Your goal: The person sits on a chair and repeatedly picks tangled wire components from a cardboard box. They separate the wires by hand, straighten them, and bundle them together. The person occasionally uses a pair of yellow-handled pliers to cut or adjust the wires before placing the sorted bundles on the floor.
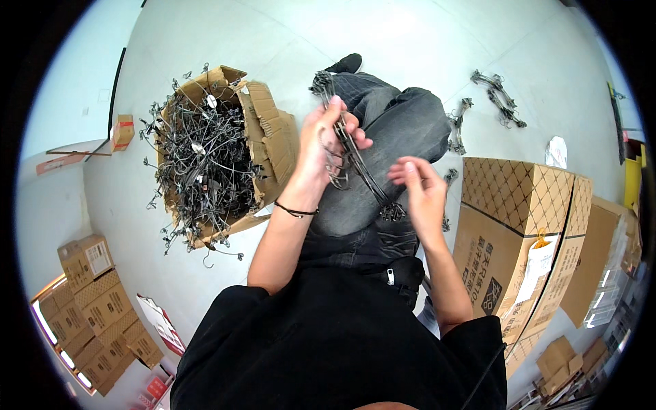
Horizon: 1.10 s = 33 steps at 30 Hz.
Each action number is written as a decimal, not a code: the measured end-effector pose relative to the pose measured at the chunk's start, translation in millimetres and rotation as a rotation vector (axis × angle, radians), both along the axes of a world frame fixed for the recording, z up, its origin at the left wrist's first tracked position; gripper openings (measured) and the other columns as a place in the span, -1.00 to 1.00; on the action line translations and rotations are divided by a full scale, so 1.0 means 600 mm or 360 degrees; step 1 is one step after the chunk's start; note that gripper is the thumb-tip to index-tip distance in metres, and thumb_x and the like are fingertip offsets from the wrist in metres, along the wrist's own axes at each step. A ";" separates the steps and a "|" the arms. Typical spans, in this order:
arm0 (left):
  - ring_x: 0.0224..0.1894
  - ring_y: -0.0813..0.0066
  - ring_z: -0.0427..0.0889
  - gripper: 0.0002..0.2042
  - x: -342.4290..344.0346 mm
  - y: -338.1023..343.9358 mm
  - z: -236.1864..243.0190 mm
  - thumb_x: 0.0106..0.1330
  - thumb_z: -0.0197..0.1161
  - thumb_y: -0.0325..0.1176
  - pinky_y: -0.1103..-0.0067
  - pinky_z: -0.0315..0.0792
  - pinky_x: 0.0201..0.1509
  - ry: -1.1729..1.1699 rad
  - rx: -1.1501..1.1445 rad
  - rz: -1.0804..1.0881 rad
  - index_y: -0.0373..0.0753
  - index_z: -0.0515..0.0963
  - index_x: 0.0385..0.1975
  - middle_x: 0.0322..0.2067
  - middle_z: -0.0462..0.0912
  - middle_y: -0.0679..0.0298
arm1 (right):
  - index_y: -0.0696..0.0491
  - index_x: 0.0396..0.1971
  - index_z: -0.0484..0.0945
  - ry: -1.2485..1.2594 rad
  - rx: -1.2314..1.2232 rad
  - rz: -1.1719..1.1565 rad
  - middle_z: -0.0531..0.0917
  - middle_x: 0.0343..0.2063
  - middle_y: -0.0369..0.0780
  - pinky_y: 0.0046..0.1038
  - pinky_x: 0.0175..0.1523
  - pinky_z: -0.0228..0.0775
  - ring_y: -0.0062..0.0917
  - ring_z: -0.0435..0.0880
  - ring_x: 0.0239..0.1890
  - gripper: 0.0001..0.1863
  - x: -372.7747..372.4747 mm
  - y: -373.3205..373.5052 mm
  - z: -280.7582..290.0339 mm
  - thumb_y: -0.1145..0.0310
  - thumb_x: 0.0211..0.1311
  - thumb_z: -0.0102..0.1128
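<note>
A small bundle of dark wire clip hangers [360, 166] lies slantwise over my lap, and my left hand [326, 140] is closed round it near its upper part. The clips cluster at both ends of the bundle, and the bent hooks stick out below my left palm. My right hand [422, 188] hovers to the right of the bundle, apart from it, its fingers loosely stretched and nothing visible in them. To the left, an open cardboard box [268, 130] overflows with a tangle of similar dark hangers [205, 157].
Bundles of hangers [502, 99] lie on the pale floor to the right, with more beside my knee [459, 126]. A tall carton [506, 232] stands close to my right arm. Stacked cartons [102, 314] fill the lower left. A small box [123, 132] sits by the wall.
</note>
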<state>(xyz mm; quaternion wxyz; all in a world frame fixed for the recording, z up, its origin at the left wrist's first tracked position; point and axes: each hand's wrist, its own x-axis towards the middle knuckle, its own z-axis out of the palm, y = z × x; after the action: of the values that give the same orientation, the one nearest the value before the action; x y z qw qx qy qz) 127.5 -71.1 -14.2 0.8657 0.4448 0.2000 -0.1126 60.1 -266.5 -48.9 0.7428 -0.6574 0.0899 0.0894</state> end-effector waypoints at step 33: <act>-0.71 0.72 0.41 -0.75 -0.280 0.337 0.156 0.54 0.02 -0.41 0.59 0.53 -0.34 0.0067 0.2617 0.0219 -0.34 0.60 -0.36 -0.75 0.49 0.34 | 0.07 -0.47 0.43 0.0494 0.0090 0.0587 0.37 -0.71 -0.36 -0.61 -0.62 0.06 -0.72 0.25 -0.74 -0.61 -0.013 -0.017 -0.001 0.11 0.52 0.05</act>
<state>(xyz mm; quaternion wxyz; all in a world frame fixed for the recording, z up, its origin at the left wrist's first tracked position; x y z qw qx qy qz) -40.5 131.4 79.3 0.2647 0.9210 0.2615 0.1149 52.4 -276.6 -49.5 0.7094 -0.6199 0.0788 0.3259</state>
